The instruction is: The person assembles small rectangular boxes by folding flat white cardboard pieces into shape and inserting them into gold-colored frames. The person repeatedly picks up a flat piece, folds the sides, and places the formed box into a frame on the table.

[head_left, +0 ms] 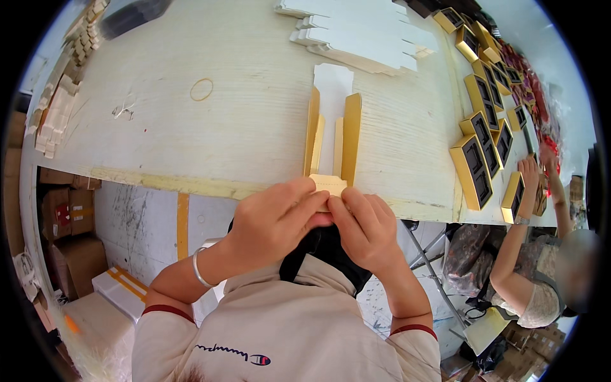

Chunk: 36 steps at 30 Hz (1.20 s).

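A partly folded gold cardboard box (pixel 352 137) with a white inside lies at the table's front edge, its side walls raised and its far flap flat. Over its near end, my left hand (pixel 280 213) and my right hand (pixel 366 229) meet. Both pinch the gold end flap (pixel 329 183), which has a crease line across it. The fingers of both hands are closed on this flap, thumbs toward each other. A bracelet circles my left wrist. The lower part of the flap is hidden behind my fingers.
Flat white box blanks (pixel 363 32) are stacked at the far middle. Finished gold boxes with black inserts (pixel 474 169) stand in rows at the right, where a co-worker's hand (pixel 528 172) reaches. A rubber band (pixel 202 90) lies left; folded cardboard pieces (pixel 57 118) line the left edge.
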### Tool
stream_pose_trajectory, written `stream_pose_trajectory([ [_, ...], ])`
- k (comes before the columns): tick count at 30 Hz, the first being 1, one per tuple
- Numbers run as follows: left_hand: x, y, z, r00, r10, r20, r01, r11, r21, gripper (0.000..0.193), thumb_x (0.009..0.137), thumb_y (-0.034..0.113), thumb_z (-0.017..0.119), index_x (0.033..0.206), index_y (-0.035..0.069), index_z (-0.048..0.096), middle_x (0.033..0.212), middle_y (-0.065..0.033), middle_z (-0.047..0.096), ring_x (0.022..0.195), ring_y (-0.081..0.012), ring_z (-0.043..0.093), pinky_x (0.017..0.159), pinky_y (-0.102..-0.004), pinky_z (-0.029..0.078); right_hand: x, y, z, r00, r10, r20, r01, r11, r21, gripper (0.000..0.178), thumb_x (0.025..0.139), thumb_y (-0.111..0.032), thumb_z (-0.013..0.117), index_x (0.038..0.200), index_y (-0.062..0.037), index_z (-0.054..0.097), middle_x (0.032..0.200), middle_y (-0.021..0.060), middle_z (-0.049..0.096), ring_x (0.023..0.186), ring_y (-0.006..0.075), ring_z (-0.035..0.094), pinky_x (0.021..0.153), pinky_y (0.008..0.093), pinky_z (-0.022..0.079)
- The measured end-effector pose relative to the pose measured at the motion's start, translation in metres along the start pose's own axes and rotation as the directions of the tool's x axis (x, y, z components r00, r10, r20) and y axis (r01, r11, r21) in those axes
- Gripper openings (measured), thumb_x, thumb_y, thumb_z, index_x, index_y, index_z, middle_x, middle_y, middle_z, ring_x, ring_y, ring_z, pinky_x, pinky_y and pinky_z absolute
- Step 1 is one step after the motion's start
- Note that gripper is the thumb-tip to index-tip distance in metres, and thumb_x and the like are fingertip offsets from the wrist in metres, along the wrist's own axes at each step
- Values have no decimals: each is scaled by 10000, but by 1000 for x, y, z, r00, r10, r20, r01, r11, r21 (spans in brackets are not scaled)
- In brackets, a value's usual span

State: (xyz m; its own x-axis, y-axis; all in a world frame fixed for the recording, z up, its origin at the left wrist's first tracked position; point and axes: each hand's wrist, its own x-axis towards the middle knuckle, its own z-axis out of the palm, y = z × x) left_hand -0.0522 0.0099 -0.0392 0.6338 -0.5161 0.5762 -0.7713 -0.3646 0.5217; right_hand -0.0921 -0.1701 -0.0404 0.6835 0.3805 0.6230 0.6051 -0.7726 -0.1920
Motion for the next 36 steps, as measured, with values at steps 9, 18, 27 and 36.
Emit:
stream_pose_trajectory([
  [9, 19, -6, -21, 927, -22, 374, 7, 999, 42, 142, 683, 29, 647, 818, 31, 602, 754, -23, 511, 559, -194, 539, 491, -288, 447, 16, -9, -14, 900, 225, 374, -279, 956, 96, 101, 802, -66, 648, 840, -21, 566, 809, 77, 490, 622, 212, 543, 510, 336, 411],
  [18, 22, 3, -26, 940, 126, 316, -241, 902, 359, 68, 729, 50, 671, 760, 54, 611, 871, -34, 530, 737, -189, 532, 511, -296, 434, 21, 4, -25, 929, 159, 335, -249, 936, 248, 126, 785, -47, 663, 791, -28, 539, 891, 98, 481, 757, 263, 569, 624, 389, 460],
  [27, 24, -5, -28, 877, -103, 469, 4, 978, 207, 110, 754, 60, 642, 793, 57, 539, 770, -55, 518, 704, -218, 580, 526, -310, 469, 25, -7, -20, 845, 227, 485, -253, 967, -12, 165, 775, -84, 693, 790, -34, 536, 897, 92, 454, 806, 238, 552, 646, 367, 469],
  [36, 45, -10, -59, 744, -315, 590, 478, 867, -139, 337, 877, 80, 619, 1196, 53, 511, 788, -81, 597, 618, -217, 577, 555, -289, 447, 20, -8, -29, 869, 185, 458, -315, 922, 225, 327, 786, -95, 696, 1084, -50, 569, 934, 83, 467, 614, 219, 569, 539, 328, 460],
])
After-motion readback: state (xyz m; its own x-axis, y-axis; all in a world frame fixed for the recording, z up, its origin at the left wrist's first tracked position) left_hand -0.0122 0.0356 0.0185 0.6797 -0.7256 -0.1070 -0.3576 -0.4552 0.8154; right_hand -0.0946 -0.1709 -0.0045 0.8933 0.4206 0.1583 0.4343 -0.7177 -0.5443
